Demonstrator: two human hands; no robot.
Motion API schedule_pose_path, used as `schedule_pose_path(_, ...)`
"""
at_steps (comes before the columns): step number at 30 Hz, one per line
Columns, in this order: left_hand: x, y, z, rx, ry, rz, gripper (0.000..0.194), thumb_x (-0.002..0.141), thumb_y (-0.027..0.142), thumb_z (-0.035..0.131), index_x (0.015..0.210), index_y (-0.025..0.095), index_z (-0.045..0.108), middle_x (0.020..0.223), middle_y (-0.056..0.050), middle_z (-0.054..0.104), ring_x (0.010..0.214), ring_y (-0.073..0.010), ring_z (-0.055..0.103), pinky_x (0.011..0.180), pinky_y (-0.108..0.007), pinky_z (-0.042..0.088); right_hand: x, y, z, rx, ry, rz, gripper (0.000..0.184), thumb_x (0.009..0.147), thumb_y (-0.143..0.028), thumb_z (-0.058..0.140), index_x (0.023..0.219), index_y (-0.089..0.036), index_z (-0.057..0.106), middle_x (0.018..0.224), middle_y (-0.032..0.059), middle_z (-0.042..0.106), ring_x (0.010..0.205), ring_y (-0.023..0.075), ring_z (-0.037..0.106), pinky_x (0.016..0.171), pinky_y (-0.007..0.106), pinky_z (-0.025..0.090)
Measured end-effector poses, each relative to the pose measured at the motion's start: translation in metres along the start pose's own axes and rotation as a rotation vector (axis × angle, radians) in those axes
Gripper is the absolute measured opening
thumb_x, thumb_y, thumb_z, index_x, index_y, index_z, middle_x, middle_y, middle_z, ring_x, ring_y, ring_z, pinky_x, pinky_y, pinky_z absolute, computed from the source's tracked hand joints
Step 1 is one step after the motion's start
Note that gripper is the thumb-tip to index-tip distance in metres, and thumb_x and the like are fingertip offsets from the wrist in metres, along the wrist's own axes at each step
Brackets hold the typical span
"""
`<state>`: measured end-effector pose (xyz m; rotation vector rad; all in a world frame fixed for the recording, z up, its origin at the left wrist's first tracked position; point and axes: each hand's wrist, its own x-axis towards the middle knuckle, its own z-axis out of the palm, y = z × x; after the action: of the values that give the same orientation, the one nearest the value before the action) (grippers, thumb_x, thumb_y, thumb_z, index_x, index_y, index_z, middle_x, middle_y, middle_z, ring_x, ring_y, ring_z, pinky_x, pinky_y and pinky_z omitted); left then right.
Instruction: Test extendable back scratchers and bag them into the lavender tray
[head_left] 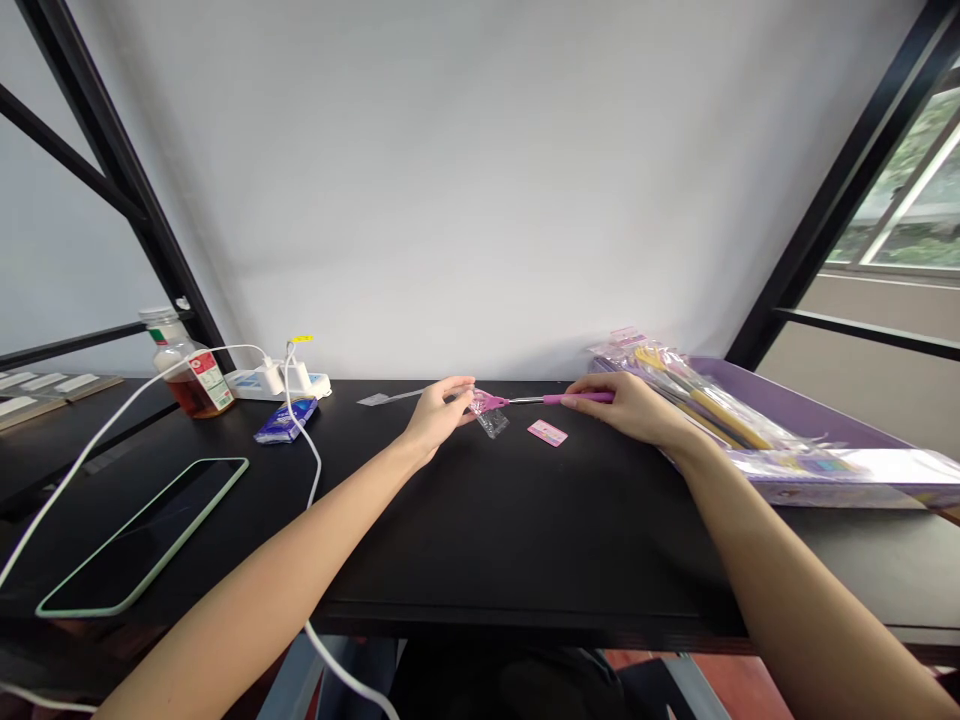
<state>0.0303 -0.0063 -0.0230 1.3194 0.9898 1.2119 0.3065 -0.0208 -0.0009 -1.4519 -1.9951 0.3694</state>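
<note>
On a black table (525, 560), my right hand (622, 410) grips a purple-handled crochet hook (577, 398), whose thin metal shaft points left. My left hand (439, 415) pinches a pink item in clear plastic wrapping (484, 403) at the shaft's tip. A loose flap of clear plastic (492, 423) hangs below it. A small pink card (547, 432) lies on the table between my hands, touching neither. Behind my left hand lies a thin grey-and-clear strip (386, 397). Part of it is hidden by my fingers.
A purple tray (795, 410) holding long packaged items stands at the right. To the left are a phone (142, 535), a blue packet (285, 420), an amber-liquid bottle (191, 380) and a white power strip (277, 384). A white cable (311, 470) trails over the table edge.
</note>
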Motion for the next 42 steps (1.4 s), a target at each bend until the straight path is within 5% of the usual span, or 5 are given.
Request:
schedule_pose_path(10,-0.003,-0.004,0.006,-0.200,-0.219,0.072,0.039,0.100,0.040,0.051,0.138,0.033,0.055,0.162,-0.002,0.032,0.149,-0.0248,0.031,0.113,-0.041,0.041,0.001,-0.005,0.012,0.185,-0.036,0.058,0.053,0.083,-0.071,0.057,0.088,-0.019,0.065,0.056,-0.0045,0.041,0.054,0.0116,0.038,0.052,0.027,0.027)
schedule_pose_path(19,-0.006,-0.003,0.005,-0.196,-0.352,0.133,0.048,0.099,0.051,0.047,0.144,0.037,0.050,0.163,0.001,0.030,0.149,-0.0260,0.030,0.114,-0.040,0.039,0.003,-0.010,0.032,0.607,-0.101,0.053,0.048,0.084,-0.059,0.067,0.111,-0.025,0.048,0.057,-0.0102,0.032,0.052,0.0091,0.025,0.050,0.025,0.022)
schedule_pose_path(35,-0.014,0.004,0.004,-0.059,-0.582,0.088,0.046,0.098,0.057,0.047,0.139,0.037,0.056,0.163,0.001,0.031,0.150,-0.0294,0.027,0.115,-0.046,0.036,0.002,-0.018,0.039,0.491,-0.055,0.028,0.068,0.082,-0.062,0.068,0.134,-0.023,0.050,0.060,-0.0075,0.047,0.057,0.0121,0.045,0.055,0.027,0.035)
schedule_pose_path(38,-0.014,0.005,0.004,-0.109,-0.572,0.126,0.044,0.098,0.054,0.048,0.136,0.035,0.058,0.160,-0.001,0.036,0.148,-0.0303,0.030,0.113,-0.046,0.037,0.003,-0.020,0.038,0.486,-0.186,0.032,0.053,0.084,-0.065,0.063,0.106,-0.017,0.065,0.064,-0.0030,0.055,0.053,0.0098,0.045,0.051,0.026,0.035)
schedule_pose_path(42,-0.015,0.007,0.004,-0.142,-0.542,0.171,0.042,0.099,0.052,0.048,0.134,0.031,0.060,0.155,-0.004,0.043,0.144,-0.0293,0.036,0.114,-0.046,0.035,0.004,-0.022,0.045,0.516,-0.262,0.023,0.053,0.085,-0.069,0.058,0.075,-0.017,0.059,0.065,0.0007,0.061,0.042,0.0062,0.042,0.043,0.025,0.029)
